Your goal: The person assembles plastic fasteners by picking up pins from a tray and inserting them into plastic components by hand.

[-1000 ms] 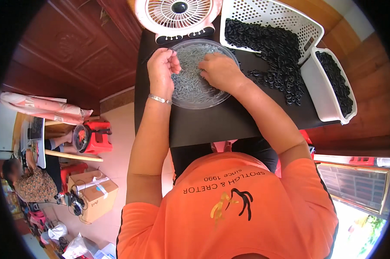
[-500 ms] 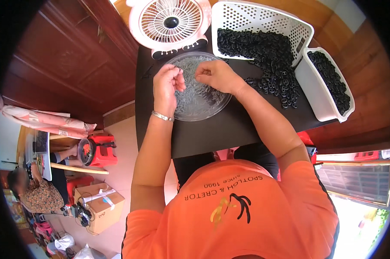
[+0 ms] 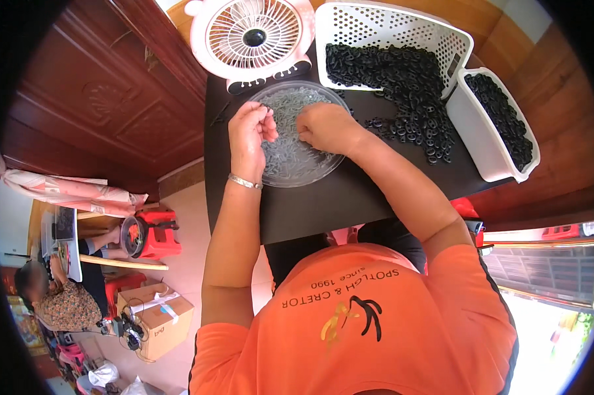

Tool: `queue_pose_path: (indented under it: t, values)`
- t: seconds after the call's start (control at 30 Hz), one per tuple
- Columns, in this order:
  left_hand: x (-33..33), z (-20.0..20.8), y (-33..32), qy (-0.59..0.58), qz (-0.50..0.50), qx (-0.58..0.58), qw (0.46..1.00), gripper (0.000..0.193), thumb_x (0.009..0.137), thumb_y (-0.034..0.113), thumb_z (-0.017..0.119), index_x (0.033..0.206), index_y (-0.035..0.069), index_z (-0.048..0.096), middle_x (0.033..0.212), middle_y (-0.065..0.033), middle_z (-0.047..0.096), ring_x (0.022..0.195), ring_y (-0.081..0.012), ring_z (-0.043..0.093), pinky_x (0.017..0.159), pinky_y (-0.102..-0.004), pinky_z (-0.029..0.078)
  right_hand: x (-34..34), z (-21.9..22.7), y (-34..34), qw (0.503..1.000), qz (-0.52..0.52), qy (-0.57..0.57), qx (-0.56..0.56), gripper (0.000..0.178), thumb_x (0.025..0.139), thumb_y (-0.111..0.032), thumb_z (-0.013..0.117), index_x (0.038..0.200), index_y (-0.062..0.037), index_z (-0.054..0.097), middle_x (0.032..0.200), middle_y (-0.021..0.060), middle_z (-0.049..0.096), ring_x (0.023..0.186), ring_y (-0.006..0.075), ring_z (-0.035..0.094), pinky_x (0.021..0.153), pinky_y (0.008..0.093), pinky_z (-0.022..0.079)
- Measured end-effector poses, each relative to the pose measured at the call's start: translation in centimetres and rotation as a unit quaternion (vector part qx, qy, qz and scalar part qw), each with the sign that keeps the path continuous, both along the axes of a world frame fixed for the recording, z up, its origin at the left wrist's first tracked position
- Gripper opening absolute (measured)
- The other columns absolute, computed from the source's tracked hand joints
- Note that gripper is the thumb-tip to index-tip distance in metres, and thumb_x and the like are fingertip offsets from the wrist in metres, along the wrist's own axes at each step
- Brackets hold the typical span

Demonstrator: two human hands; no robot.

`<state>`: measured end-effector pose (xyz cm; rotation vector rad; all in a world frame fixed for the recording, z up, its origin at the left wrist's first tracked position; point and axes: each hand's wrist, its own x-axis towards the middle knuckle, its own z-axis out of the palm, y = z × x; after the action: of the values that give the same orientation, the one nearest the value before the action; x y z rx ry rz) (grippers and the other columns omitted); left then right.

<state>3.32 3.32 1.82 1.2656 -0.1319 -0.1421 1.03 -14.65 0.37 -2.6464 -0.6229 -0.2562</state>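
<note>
My left hand (image 3: 249, 131), with a silver bracelet at its wrist, is closed over the left rim of a round clear tray (image 3: 297, 181). Between its thumb and forefinger shows a small black plastic piece (image 3: 265, 108). Many small, thin, clear-grey plastic pieces (image 3: 287, 148) fill the tray. Over its right half my right hand (image 3: 326, 128) is bent downward, with curled fingertips at these pieces. What those fingers hold, if anything, is hidden. To the right, a heap of black ring-like pieces (image 3: 422, 99) spills onto the dark table (image 3: 323, 214).
A white perforated basket (image 3: 389, 23) lies tipped toward the heap. Beside it, a white bin (image 3: 471, 141) holds more black pieces. A pink-white fan (image 3: 254, 38) stands behind the tray. At far left, another person (image 3: 67, 306) sits near a cardboard box (image 3: 162, 322) and red stools (image 3: 162, 240).
My right hand has dropped lower among the clear pieces, with its fingers now turned down. My left hand keeps its hold on the small black piece. The view has shifted slightly.
</note>
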Motion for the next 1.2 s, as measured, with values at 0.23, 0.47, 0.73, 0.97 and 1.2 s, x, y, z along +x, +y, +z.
queue_pose_path:
  t: [0.23,0.47,0.73,0.97,1.2]
  values:
    - [-0.2,0.1,0.1,-0.001,-0.008,0.019,1.000,0.013,0.083,0.016,0.052,0.078,0.005,0.056,0.061,-0.0034,0.054,0.048,-0.0130,0.050,0.046,-0.0245,0.036,0.5,0.3,-0.5,0.984,-0.024,0.067,0.163,0.019,0.078,-0.023,0.062,0.087,-0.0075,0.068,0.080,0.0140,0.065,0.075,0.0301,0.062,0.071,0.0386,0.048]
    - [-0.2,0.0,-0.1,-0.002,-0.017,0.020,1.000,0.013,0.083,0.015,0.052,0.078,0.004,0.057,0.061,-0.0035,0.055,0.048,-0.0125,0.051,0.047,-0.0238,0.037,1.1,0.5,-1.1,0.926,0.006,0.185,0.329,0.023,0.086,-0.022,0.059,0.078,0.0000,0.061,0.070,0.0007,0.058,0.064,0.0096,0.051,0.061,0.0249,0.044]
    - [-0.5,-0.1,-0.5,-0.016,-0.064,0.024,0.998,0.012,0.082,0.013,0.052,0.080,0.002,0.057,0.065,-0.0045,0.058,0.049,-0.0122,0.052,0.046,-0.0236,0.039,0.5,1.9,-0.9,0.854,0.013,0.283,0.436,0.028,0.090,-0.027,0.048,0.072,-0.0049,0.049,0.065,0.0010,0.050,0.057,0.0108,0.046,0.057,0.0252,0.041]
    - [-0.7,-0.2,-0.7,-0.003,-0.067,0.035,0.997,0.014,0.083,0.015,0.050,0.082,0.001,0.055,0.064,-0.0047,0.054,0.051,-0.0134,0.050,0.048,-0.0247,0.038,-0.1,2.7,-0.6,0.865,0.011,0.254,0.434,0.030,0.092,-0.027,0.049,0.073,-0.0045,0.049,0.066,0.0008,0.050,0.060,0.0100,0.049,0.058,0.0249,0.042]
    - [-1.1,-0.1,-1.1,-0.024,-0.070,0.056,0.996,0.013,0.086,0.013,0.050,0.081,0.003,0.055,0.062,-0.0032,0.052,0.049,-0.0124,0.049,0.047,-0.0239,0.038,0.1,2.3,-0.4,0.851,0.044,0.209,0.479,0.022,0.092,-0.022,0.052,0.082,-0.0022,0.053,0.070,0.0010,0.053,0.064,0.0091,0.049,0.060,0.0236,0.043]
